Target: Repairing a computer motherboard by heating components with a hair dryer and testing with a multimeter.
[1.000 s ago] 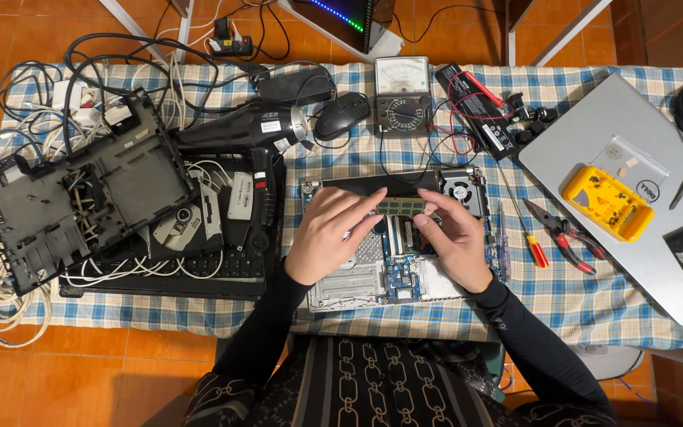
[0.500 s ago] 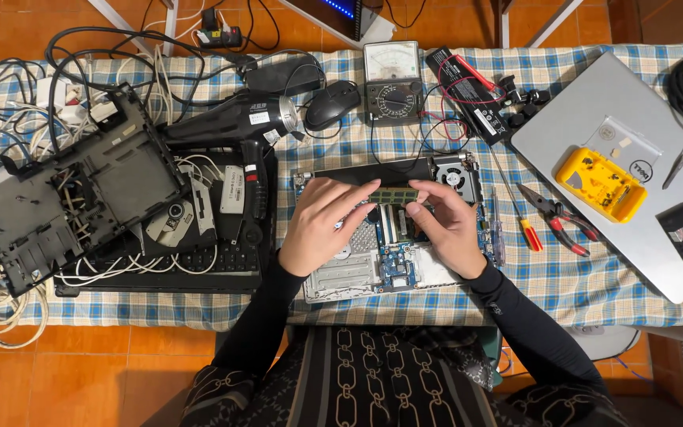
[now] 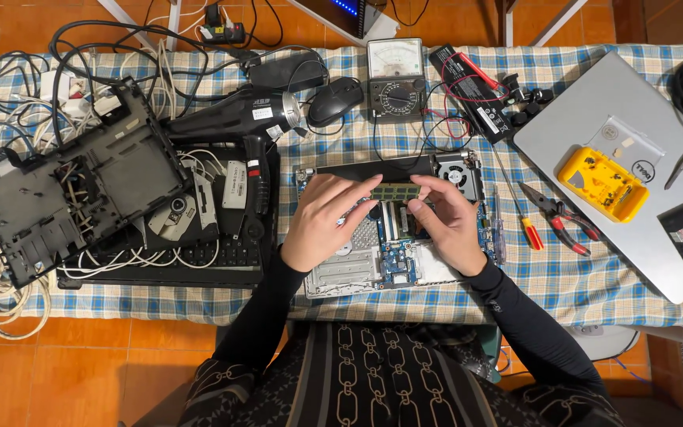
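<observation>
A small green memory module [image 3: 395, 191] is held by its two ends above an opened laptop base [image 3: 373, 265] with its circuit board and fan [image 3: 458, 173] exposed. My left hand [image 3: 327, 221] pinches the module's left end. My right hand [image 3: 446, 221] pinches its right end. Both hands hover over the middle of the board on a blue checked tablecloth [image 3: 579, 277].
To the left lie a black laptop shell [image 3: 65, 190], a keyboard tray with loose parts, a black heat gun [image 3: 235, 115] and tangled cables. Behind are a mouse [image 3: 335, 100], an analog multimeter [image 3: 395, 77] and a battery. Right: pliers [image 3: 563, 217], screwdriver, closed silver laptop [image 3: 634, 119], yellow parts box [image 3: 601, 183].
Both hands stay on the memory module over the board. The view has shifted slightly, and the hands have barely moved.
</observation>
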